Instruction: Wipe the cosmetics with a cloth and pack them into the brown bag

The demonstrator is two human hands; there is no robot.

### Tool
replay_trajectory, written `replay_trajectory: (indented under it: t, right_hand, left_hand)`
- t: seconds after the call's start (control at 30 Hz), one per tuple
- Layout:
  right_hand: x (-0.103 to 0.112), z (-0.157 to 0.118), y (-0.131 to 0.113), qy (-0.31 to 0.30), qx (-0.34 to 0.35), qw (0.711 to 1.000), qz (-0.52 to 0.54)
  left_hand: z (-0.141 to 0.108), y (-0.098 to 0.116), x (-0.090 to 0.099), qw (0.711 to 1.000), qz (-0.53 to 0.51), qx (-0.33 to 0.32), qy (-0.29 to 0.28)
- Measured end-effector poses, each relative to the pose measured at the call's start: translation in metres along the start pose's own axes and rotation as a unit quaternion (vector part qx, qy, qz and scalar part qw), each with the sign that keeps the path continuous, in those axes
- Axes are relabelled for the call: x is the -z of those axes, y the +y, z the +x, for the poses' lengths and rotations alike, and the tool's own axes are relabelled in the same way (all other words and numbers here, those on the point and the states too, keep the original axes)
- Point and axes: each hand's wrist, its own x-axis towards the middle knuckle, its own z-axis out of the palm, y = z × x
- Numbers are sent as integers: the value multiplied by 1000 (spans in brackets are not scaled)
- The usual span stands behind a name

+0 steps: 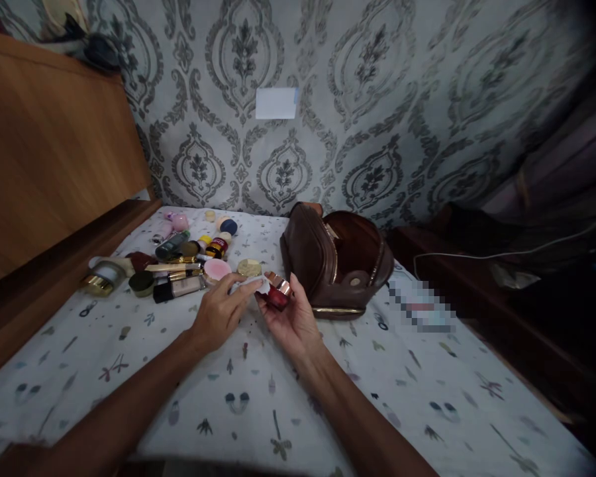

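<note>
My right hand (293, 321) is closed around a small red jar (278, 296) with a shiny rose-gold lid (277, 281). A white wipe (252, 285) is pinched in my left hand (222, 310), and its edge touches the jar's side. Just right of my hands stands a brown leather bag (302, 255), its zipper undone and its dark inside showing. To the left of my hands lie a round pink compact (216, 270), a foundation bottle with a black cap (181, 288) and a pale gold round case (249, 267).
Several more cosmetics lie at the back left, among them a dark green bottle (173, 244), a brown bottle (217, 247) and a gold-lidded jar (103, 278). A wooden panel (54, 146) borders the left side. A blurred-out packet (422, 307) lies right of the bag.
</note>
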Motion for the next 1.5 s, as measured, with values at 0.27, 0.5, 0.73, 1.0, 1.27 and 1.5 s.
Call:
replay_trajectory:
  t: [0.27, 0.5, 0.73, 1.0, 1.27, 1.5]
  right_hand:
    - [-1, 3, -2, 24, -13, 1000, 2]
    - [4, 4, -3, -13, -16, 1000, -6]
    - [7, 5, -3, -43, 6, 999, -3]
    - [2, 2, -2, 2, -2, 1000, 17]
    - [7, 6, -5, -26, -5, 1000, 5]
    - [5, 6, -5, -16, -13, 1000, -15]
  left_hand:
    - [1, 0, 1, 1000, -12, 8, 3]
    - [1, 5, 1, 1000, 1, -23, 6]
    - [0, 5, 0, 1000, 17, -3, 0]
    - [-1, 1, -1, 1000, 5, 3, -10]
    - [-1, 6, -2, 999, -31, 5, -6]
    - [0, 0, -1, 1000, -12, 16, -6]
